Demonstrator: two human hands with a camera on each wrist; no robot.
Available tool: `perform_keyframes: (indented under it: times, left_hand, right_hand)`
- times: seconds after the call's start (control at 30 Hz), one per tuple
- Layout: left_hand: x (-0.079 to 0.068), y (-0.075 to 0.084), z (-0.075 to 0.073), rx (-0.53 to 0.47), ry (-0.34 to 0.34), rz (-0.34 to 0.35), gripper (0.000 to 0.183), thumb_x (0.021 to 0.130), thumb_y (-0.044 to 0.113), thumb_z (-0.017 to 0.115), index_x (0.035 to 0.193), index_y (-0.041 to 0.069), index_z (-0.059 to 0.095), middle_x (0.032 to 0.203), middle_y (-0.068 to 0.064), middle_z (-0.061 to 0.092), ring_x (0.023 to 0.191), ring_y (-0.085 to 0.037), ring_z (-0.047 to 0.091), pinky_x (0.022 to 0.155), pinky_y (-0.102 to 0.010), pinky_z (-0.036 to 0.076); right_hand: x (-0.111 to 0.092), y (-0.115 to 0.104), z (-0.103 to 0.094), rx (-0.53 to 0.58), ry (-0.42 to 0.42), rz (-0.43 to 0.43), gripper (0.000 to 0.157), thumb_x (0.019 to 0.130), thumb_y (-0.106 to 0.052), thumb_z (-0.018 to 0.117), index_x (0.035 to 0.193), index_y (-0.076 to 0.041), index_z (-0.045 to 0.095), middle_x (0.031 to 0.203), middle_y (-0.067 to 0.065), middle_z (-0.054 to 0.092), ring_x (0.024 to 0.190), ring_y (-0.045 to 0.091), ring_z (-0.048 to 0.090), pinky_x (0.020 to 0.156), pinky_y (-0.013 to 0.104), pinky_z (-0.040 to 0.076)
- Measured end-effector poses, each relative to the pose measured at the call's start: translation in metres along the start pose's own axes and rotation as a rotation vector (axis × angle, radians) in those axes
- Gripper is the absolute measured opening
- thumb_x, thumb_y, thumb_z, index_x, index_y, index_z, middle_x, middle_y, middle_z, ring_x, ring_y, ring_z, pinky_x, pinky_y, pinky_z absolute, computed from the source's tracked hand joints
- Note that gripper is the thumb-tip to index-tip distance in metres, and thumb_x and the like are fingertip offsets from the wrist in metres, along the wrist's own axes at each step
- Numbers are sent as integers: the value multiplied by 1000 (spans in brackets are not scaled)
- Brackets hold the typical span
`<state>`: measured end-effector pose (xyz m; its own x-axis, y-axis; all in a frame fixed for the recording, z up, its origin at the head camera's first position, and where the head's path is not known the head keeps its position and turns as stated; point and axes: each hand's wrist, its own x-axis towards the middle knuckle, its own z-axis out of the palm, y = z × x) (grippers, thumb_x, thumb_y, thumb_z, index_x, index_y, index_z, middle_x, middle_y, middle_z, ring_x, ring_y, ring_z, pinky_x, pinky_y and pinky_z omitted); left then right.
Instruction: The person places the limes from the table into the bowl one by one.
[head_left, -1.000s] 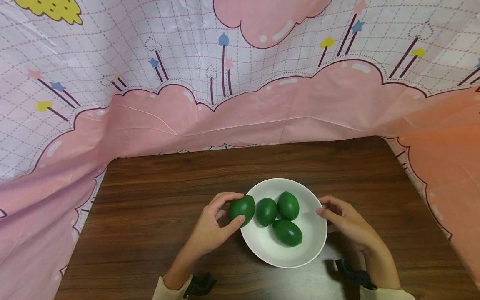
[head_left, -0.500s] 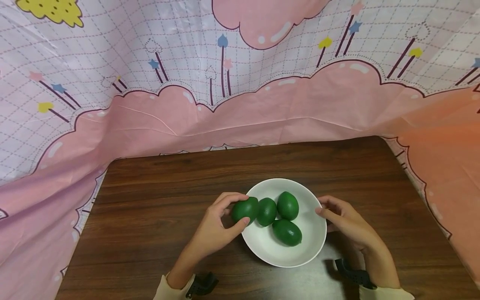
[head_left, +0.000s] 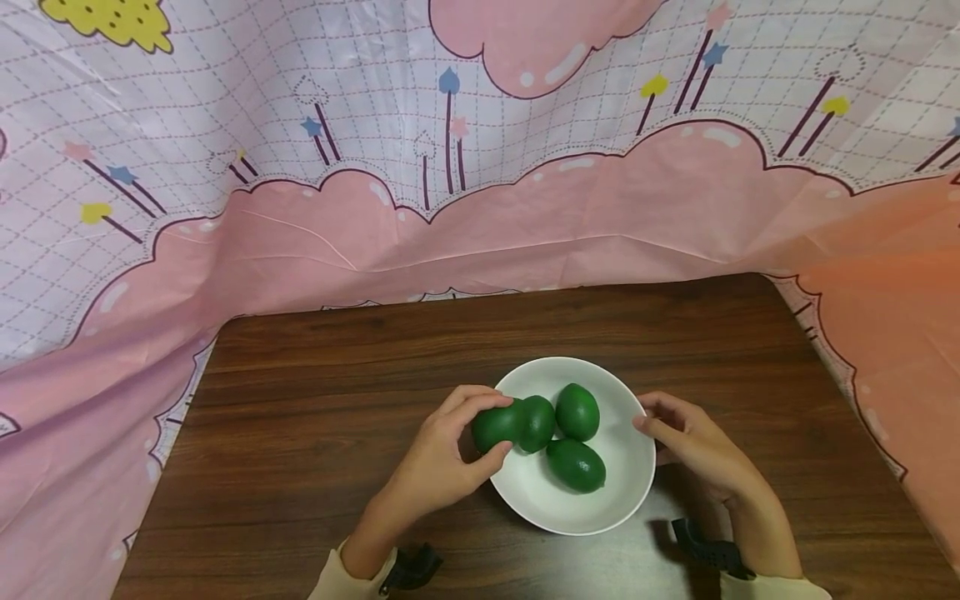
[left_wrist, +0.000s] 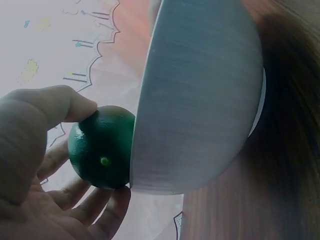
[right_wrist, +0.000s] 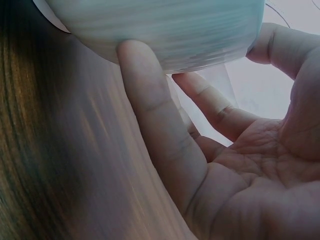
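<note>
A white bowl [head_left: 540, 504] stands on the table, with three green limes inside: one at the left [head_left: 537, 424], one at the back [head_left: 577, 412] and one in front [head_left: 576, 466]. At the bowl's left rim my left hand [head_left: 442, 454] grips another green lime [head_left: 497, 427] between thumb and fingers. The left wrist view has this lime [left_wrist: 102, 150] at rim height, partly behind the bowl's wall [left_wrist: 195, 100]. My right hand [head_left: 693, 442] holds the bowl's right side, thumb at the rim; the right wrist view has its fingers [right_wrist: 160, 120] against the outer wall [right_wrist: 165, 30].
The dark wood table [head_left: 337, 367] extends around the bowl. A pink and white patterned cloth [head_left: 480, 233] hangs behind it and along both sides. Each wrist wears a black strap, the left strap [head_left: 412, 567] and the right strap [head_left: 708, 550].
My left hand has moved the lime rightward, over the bowl's left rim, so it now overlaps the left lime in view. The right hand and the bowl have stayed in place.
</note>
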<state>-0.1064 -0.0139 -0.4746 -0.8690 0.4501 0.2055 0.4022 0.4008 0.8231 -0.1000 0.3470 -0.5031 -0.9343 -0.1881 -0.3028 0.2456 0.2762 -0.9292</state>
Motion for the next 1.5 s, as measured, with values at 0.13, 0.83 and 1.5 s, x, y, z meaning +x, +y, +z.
perform_keyframes:
  times: [0.13, 0.83, 1.5]
  left_hand:
    - [0, 3, 1, 58, -14, 34, 47, 91, 19, 83, 135, 24, 68, 141, 4, 59, 126, -15, 64, 98, -30, 60]
    - [2, 2, 22, 381, -53, 218, 45, 89, 25, 82, 132, 24, 71, 137, 2, 63, 126, -19, 64, 105, -42, 51]
    - [-1, 7, 23, 448, -196, 224, 41, 92, 36, 80, 131, 28, 71, 135, 10, 64, 124, -8, 62, 104, -31, 49]
  right_hand:
    - [1, 0, 0, -4, -6, 5, 42, 107, -23, 60, 141, 2, 57, 120, 19, 63, 98, 17, 69, 76, 41, 66]
    - [-3, 5, -2, -7, -11, 12, 42, 108, -23, 60, 140, 2, 57, 119, 13, 66, 97, 14, 69, 75, 41, 66]
    - [1, 2, 0, -34, -11, 27, 45, 108, -27, 60, 144, 1, 55, 121, 18, 63, 99, 16, 68, 78, 39, 67]
